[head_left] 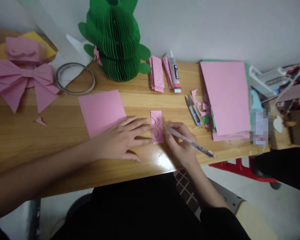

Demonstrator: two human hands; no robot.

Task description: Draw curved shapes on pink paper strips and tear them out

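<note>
A small pink paper strip (157,116) lies on the wooden table with dark curved lines drawn on it. My left hand (122,138) rests flat, fingers spread, its fingertips at the strip's left edge. Under that hand's upper side is a larger pink paper square (102,108), partly covered. In my right hand (182,145) is a pen (190,141) with a pale, clear barrel, fingers closed round it. The pen's tip is at the strip's right edge; whether it touches the paper I cannot tell.
Thread snips (193,111) lie beside pink scraps, left of a stack of pink sheets (226,100). Behind are pink strips (157,75), a glue tube (175,75) and a green honeycomb paper figure (118,43). A tape roll (91,87) and pink paper bow (25,78) sit left.
</note>
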